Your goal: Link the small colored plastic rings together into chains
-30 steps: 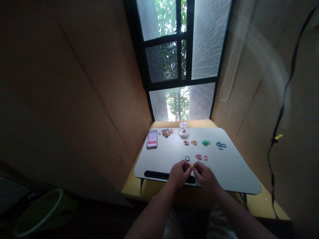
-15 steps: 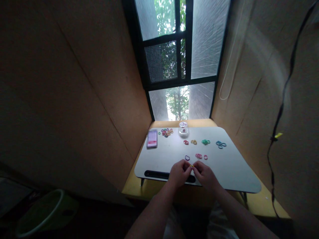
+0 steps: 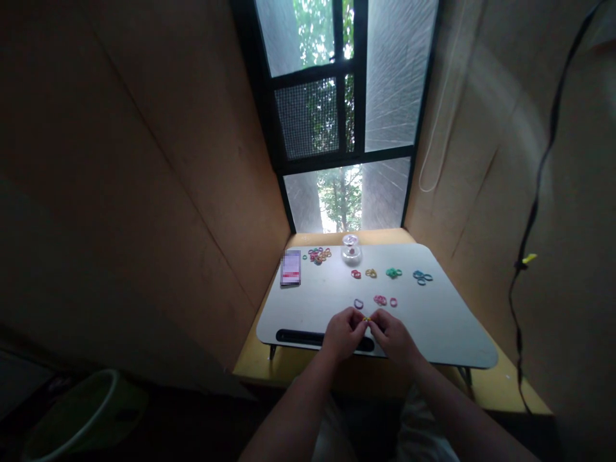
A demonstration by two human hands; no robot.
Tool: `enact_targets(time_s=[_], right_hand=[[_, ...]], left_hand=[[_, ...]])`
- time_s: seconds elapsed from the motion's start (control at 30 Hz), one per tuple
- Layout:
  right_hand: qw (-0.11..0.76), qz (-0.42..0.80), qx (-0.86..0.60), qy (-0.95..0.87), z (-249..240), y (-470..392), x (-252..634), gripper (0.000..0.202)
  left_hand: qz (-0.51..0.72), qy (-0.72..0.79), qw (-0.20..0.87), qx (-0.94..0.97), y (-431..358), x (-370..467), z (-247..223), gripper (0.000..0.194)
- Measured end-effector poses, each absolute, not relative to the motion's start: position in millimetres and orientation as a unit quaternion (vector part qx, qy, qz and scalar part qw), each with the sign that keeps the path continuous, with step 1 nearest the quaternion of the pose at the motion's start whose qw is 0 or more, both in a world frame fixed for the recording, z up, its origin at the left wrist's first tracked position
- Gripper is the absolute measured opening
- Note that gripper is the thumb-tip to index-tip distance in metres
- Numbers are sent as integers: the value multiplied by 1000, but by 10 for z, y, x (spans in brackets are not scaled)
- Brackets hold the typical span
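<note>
Over the front of a white folding table (image 3: 312,308), my left hand (image 3: 344,333) and my right hand (image 3: 392,335) meet, fingers pinched on a small yellow band (image 3: 367,319) between them. Just beyond lie a purple band (image 3: 359,303) and some pink bands (image 3: 380,299). Farther back, small groups of red bands (image 3: 355,274), yellow-orange bands (image 3: 371,273), green bands (image 3: 393,273) and blue bands (image 3: 422,277) form a row. A mixed pile of bands (image 3: 319,255) sits at the back left.
A phone-like device (image 3: 290,268) lies at the table's left edge. A clear container (image 3: 351,251) stands at the back. The black slot (image 3: 301,337) runs along the front edge. A dark cable (image 3: 534,212) hangs at the right; a green basket (image 3: 86,417) is at lower left.
The whole view has shifted slightly, so things appear a little farther left. Both hands keep their pinch on the yellow band, with little visible finger movement.
</note>
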State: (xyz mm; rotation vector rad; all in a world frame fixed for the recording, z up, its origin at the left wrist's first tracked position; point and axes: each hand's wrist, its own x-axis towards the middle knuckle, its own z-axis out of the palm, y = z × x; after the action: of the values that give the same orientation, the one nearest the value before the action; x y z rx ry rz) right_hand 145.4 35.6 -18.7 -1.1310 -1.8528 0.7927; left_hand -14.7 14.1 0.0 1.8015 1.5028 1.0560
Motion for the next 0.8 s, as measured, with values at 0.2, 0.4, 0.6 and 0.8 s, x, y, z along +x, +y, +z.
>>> enact_targets(time_s=[0.2,0.4,0.6,0.8], right_hand=[[406,302,-456,-732,-225,365,1461,23],[402,300,-456,-735,-249,374,1462,25],[408,295,-454,-735,-234,367,1455,23],[403,300,-445,-741,-205,354,1461,21]], left_hand=[[399,557,290,669,146,-155,-23,14],[414,533,302,674,152,-158,-38,12],[409,540,295,674,163,-153,-45,17],[405,542,289,677,168,-160,-51,15]])
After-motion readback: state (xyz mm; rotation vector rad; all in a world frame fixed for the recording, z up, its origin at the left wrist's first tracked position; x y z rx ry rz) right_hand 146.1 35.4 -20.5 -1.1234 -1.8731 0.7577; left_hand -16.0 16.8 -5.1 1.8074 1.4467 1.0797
